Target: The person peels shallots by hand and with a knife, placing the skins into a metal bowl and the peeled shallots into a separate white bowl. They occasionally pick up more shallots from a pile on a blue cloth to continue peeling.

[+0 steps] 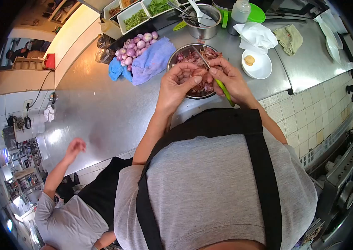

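Note:
Above a metal bowl (171,62) of reddish-purple pieces that look like shallots and skins, my two hands are close together. My left hand (180,82) is closed on a small pinkish shallot (199,72), partly hidden by the fingers. A small knife (225,92) with a green handle is gripped in my right hand (233,79). Its blade points up and away across the bowl, and the right fingertips are beside the shallot. Left of the bowl, a purple cloth (155,60) lies against a heap of pale purple shallots (134,48).
A steel pot (203,31) with utensils stands behind the bowl. To the right are a white bowl (264,66), crumpled white paper (256,37) and a folded cloth (289,39). Containers of chopped greens (136,20) line the back. Another person (70,218) stands at left, one hand over the counter.

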`<action>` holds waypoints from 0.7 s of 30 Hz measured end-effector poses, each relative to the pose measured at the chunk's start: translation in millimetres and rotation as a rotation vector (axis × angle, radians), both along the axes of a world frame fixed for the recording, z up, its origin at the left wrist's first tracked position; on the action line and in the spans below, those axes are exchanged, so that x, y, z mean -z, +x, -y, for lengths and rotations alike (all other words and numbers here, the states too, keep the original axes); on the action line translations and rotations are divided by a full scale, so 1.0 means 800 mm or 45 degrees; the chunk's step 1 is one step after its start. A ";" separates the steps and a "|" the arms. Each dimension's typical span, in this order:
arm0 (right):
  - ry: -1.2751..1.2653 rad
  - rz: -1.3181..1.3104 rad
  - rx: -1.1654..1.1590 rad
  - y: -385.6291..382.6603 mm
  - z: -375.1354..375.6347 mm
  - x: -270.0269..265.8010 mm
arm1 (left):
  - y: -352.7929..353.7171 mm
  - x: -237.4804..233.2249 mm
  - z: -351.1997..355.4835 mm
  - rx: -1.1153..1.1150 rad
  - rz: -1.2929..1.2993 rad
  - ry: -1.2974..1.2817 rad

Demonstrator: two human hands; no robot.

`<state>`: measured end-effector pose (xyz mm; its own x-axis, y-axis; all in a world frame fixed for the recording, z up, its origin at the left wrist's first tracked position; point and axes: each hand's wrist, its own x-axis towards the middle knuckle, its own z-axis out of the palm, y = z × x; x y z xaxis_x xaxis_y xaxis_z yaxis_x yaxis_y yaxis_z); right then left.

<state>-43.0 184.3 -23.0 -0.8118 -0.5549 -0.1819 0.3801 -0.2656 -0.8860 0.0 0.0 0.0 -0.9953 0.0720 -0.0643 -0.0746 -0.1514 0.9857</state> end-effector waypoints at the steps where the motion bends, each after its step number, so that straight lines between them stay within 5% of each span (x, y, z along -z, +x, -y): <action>1: 0.018 0.001 0.008 -0.001 -0.002 0.000 | 0.000 0.004 0.002 -0.029 -0.008 0.093; 5: 0.274 -0.046 -0.067 0.006 -0.007 -0.016 | 0.004 0.013 0.010 -0.073 0.063 0.596; 11: 0.214 -0.104 -0.121 0.011 -0.001 -0.009 | 0.002 0.007 0.005 -0.155 0.165 0.874; 21: 0.284 -0.343 -0.138 0.026 0.008 -0.032 | 0.002 0.015 -0.004 -0.253 0.185 0.777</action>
